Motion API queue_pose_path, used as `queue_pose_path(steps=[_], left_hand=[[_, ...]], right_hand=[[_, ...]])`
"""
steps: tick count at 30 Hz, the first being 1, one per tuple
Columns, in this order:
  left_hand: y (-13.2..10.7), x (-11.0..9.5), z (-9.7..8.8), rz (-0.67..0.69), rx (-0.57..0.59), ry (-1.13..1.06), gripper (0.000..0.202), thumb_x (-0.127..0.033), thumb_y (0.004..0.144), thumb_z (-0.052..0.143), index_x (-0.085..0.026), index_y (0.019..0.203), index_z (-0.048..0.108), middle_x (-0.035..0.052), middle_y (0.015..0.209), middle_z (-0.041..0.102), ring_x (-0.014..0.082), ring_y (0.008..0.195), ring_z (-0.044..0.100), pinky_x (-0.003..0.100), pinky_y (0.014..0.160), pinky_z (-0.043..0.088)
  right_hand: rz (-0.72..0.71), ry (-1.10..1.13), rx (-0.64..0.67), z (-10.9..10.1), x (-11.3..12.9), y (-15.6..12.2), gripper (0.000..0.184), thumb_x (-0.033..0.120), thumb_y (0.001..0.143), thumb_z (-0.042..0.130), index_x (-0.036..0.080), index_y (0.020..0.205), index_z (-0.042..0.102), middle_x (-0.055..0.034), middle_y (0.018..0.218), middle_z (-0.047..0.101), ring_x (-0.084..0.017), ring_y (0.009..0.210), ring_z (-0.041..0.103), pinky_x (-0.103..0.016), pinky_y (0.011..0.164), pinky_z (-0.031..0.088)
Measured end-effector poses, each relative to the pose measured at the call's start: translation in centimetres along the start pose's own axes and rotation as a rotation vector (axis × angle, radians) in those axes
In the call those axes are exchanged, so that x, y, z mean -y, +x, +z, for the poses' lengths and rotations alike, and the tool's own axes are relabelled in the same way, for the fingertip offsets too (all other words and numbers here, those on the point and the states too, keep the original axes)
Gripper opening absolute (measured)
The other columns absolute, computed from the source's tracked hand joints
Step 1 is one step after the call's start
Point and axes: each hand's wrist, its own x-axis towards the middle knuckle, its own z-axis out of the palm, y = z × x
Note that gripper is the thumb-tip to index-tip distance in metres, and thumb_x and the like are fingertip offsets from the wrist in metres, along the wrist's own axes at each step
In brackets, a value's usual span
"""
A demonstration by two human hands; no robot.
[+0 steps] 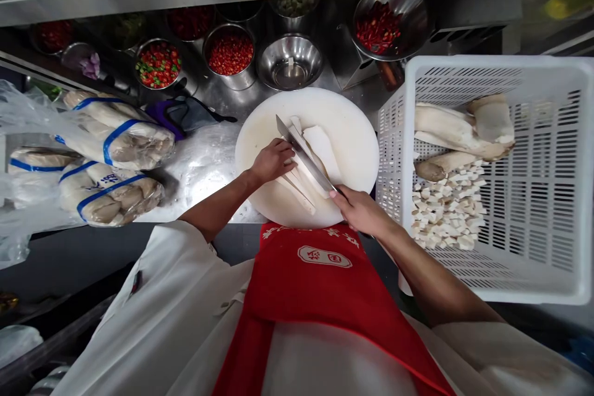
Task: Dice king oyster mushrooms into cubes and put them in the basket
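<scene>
A white-lettered red apron (325, 294) overlaps a white top (171, 315).

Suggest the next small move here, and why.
I'd probably curl the left hand slightly farther from the blade before cutting on: its fingertips press the pale strips close beside the knife, which the right hand grips by its handle.

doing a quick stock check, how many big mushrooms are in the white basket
3 visible in the white basket: a long mushroom, a second mushroom overlapping its right end, a smaller mushroom near the diced pieces. Others may be hidden.
</scene>
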Motion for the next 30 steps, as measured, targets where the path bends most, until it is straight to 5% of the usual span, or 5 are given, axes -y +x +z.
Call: queue_pose_path(steps=[6,12,19,25,30], left_hand=[[0.1,0.0,-0.3,-0.040,0.039,0.000,0.019,-0.037,0.086,0.064,-0.022,0.095,0.070,0.0072,0.108,0.066,0.0256,0.110,0.054,0.039,0.086,0.054],[0.2,-0.4,-0.7,-0.069,0.077,0.024,0.025,-0.040,0.087,0.062,-0.019,0.097,0.071,0.0091,0.110,0.066,0.0271,0.110,0.054,0.039,0.084,0.053],[0.1,0.1,-0.1,-0.072,0.057,-0.015,0.025,-0.039,0.086,0.063,-0.018,0.097,0.071,0.0089,0.111,0.066,0.0274,0.112,0.053,0.038,0.086,0.052],[0.1,-0.4,-0.9,0.010,0.036,0.019,0.026,-0.038,0.088,0.060,-0.016,0.094,0.071,0.0107,0.107,0.066,0.0246,0.107,0.054,0.037,0.092,0.050],[0.9,-1.7,-2.2,0.024,0.129,0.173,0.023,-0.033,0.090,0.054,-0.017,0.086,0.071,0.0097,0.099,0.068,0.0246,0.094,0.059,0.042,0.090,0.047]], right_hand=[[-0.022,0.011,-0.066,0.8,0.8,2.6,0.045,0.054,0.101,0.028,0.023,0.094,0.060,-0.0029,0.066,0.066,-0.022,0.065,0.066,-0.030,0.065,0.044],[0.038,0.224,0.061,-0.1,-0.3,-1.2,0.049,0.063,0.098,0.028,0.025,0.098,0.058,0.0045,0.049,0.056,-0.016,0.034,0.051,-0.029,0.048,0.041],[0.031,-0.004,-0.065,3.1,-3.6,-5.0,0.051,0.053,0.101,0.026,0.019,0.122,0.058,-0.0115,0.101,0.074,-0.029,0.094,0.070,-0.035,0.078,0.047],[-0.013,-0.007,-0.123,5.0,-4.5,-4.1,0.052,0.053,0.101,0.026,0.020,0.123,0.061,-0.0098,0.094,0.075,-0.029,0.093,0.070,-0.035,0.076,0.047],[-0.078,0.172,-0.240,5.5,-4.8,-6.0,0.051,0.053,0.099,0.034,0.020,0.128,0.059,-0.0092,0.103,0.074,-0.027,0.095,0.070,-0.036,0.084,0.049]])
